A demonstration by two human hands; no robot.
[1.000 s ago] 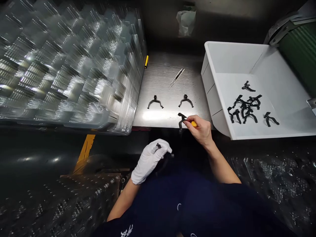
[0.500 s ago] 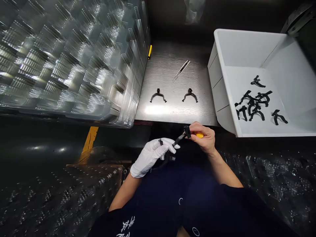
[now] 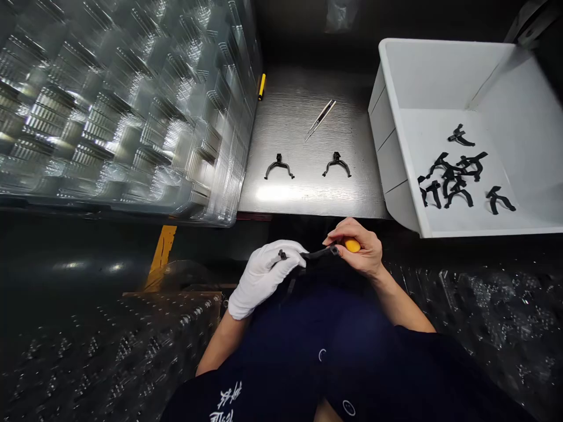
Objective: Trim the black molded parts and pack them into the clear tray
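My left hand, in a white glove, is closed around a black forked plastic part. One end of this part pokes out above the glove, and its arm reaches across to my right fingers. My bare right hand is closed around a yellow-handled tool; only the rounded yellow end shows, and its working end is hidden. My right fingertips are at the part's right end. Two similar black forked parts, a left one and a right one, lie apart on the metal tabletop beyond my hands.
A slim craft knife and a yellow marker-like stick lie farther back on the tabletop. On the left are stacked clear plastic trays. A white bin on the right contains several black forked parts.
The black part has turned in my left hand, so its arm now lies nearly level. My right hand stays at its end with the yellow-handled tool. The view has shifted slightly.
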